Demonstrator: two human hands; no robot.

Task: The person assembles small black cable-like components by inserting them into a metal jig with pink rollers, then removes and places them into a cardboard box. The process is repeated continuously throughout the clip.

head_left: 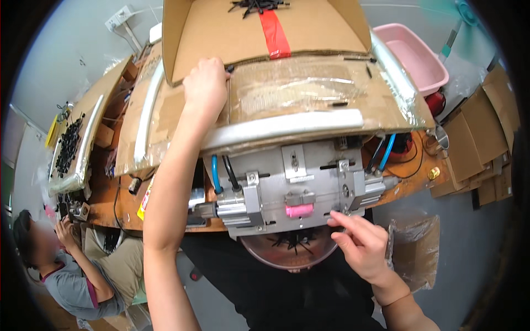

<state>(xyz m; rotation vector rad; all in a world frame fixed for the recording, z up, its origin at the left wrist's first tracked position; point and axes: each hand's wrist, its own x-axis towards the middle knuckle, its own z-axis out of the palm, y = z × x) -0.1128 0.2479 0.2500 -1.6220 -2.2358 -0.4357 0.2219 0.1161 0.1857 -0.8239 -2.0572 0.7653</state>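
The left hand (205, 85), apparently touching a black part (229, 69), reaches across cardboard (292, 85); the right hand (364, 245) hovers near a metal fixture (270, 168).

Workshop with metal bench fixture (319, 190)

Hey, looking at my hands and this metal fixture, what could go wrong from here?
The right hand is close to the metal fixture; if a side block moves, it might get pinched.
The bowl of black pieces sits below the fixture's front edge, so a bump could spill it.
A loose black piece lies on the cardboard; a sweep of the left hand might knock it away.
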